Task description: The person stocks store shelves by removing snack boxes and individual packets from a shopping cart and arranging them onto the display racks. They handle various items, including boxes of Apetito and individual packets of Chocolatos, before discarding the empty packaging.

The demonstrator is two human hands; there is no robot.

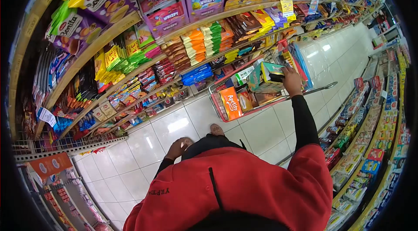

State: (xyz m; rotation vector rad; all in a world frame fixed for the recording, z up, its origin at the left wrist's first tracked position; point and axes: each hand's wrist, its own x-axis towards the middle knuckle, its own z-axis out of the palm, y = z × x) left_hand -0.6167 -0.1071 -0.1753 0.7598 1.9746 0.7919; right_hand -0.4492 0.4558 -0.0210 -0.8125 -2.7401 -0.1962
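At the basket (257, 111), right hand (293, 82) curled on a green box (270, 68).

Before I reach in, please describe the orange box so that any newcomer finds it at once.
Find the red-rimmed basket beside the snack shelves. The orange box stands at the end away from the right hand. Unlike the green box and brown box, it is bright orange with white "Apetito" lettering.
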